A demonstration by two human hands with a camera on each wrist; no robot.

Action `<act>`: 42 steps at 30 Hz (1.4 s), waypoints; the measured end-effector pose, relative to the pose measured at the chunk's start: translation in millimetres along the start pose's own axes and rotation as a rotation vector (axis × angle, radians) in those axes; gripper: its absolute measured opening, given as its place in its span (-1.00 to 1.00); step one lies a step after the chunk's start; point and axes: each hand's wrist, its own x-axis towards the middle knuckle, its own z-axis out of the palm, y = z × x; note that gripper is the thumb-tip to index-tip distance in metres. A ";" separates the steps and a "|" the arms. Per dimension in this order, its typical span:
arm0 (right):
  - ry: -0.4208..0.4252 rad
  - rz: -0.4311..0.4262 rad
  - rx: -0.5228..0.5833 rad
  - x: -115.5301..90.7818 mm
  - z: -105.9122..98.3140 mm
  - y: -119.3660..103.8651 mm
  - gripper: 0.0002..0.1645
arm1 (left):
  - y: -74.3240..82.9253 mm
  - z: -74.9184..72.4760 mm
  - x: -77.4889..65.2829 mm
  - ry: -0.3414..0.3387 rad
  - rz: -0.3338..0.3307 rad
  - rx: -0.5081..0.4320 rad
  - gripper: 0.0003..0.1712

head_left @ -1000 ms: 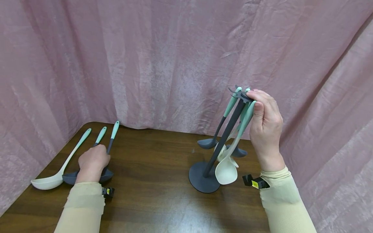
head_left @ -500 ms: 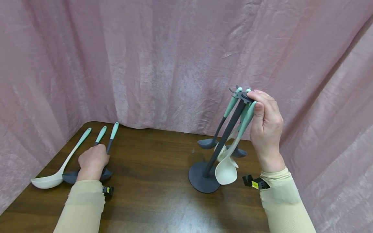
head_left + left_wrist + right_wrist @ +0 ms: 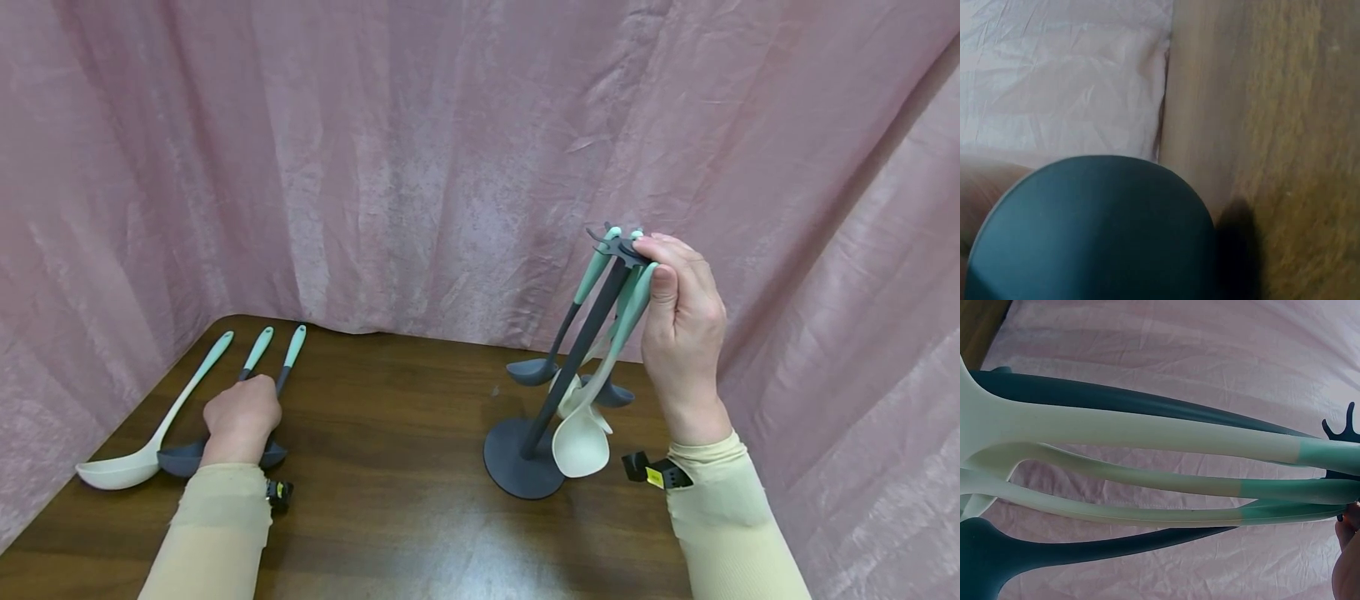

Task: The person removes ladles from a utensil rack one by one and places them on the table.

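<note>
In the head view, my left hand [image 3: 242,417] curls over the right-hand grey ladle with a mint handle [image 3: 295,346]; the hand hides most of its shaft. Beside it lie another grey ladle [image 3: 178,460] and a white ladle [image 3: 120,472]. A smooth dark bowl [image 3: 1097,231] fills the lower left wrist view. My right hand [image 3: 684,337] grips the top of a dark utensil stand [image 3: 573,367], thumb against the mint handle of a hanging white ladle [image 3: 581,446]. The right wrist view shows several hanging handles, among them a white shaft [image 3: 1147,434].
Other utensils hang on the stand, including a grey ladle [image 3: 531,372]. The round base [image 3: 510,467] stands on the brown wooden table [image 3: 390,433]. Pink curtains [image 3: 450,167] enclose the table at the back and sides.
The right-hand grey ladle's handle end has slid slightly toward me under the left hand. My right hand and the stand stay where they were.
</note>
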 end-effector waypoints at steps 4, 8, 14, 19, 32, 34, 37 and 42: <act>0.000 0.001 -0.005 2.3 -1.2 -10.5 -0.34 | 1.4 1.1 0.4 -0.004 -0.002 0.001 -0.82; 0.000 0.006 -0.005 4.4 -2.3 -20.4 -0.37 | 2.7 0.9 0.7 -0.005 -0.004 0.000 -0.84; -0.001 0.005 -0.011 3.6 -2.5 -19.8 -0.38 | 3.2 0.0 -0.8 -0.008 -0.008 -0.004 -0.84; -0.003 0.001 -0.012 2.8 -1.9 -12.6 -0.39 | 2.3 -0.8 -4.5 0.017 0.019 -0.018 -0.76; 0.002 -0.010 -0.010 3.3 -2.3 -6.8 -0.30 | 12.2 -6.9 -12.7 0.180 0.097 -0.046 -0.68; -0.001 -0.011 -0.013 2.7 -2.3 -2.9 -0.29 | 15.6 -8.4 -14.6 0.199 0.110 -0.053 -0.68; -0.003 -0.006 -0.010 1.8 -2.2 1.3 -0.29 | 20.7 -10.2 -17.7 0.218 0.129 -0.064 -0.65; -0.005 -0.003 0.001 2.1 -1.3 2.9 -0.34 | 29.7 -13.0 -22.2 0.242 0.147 -0.064 -0.55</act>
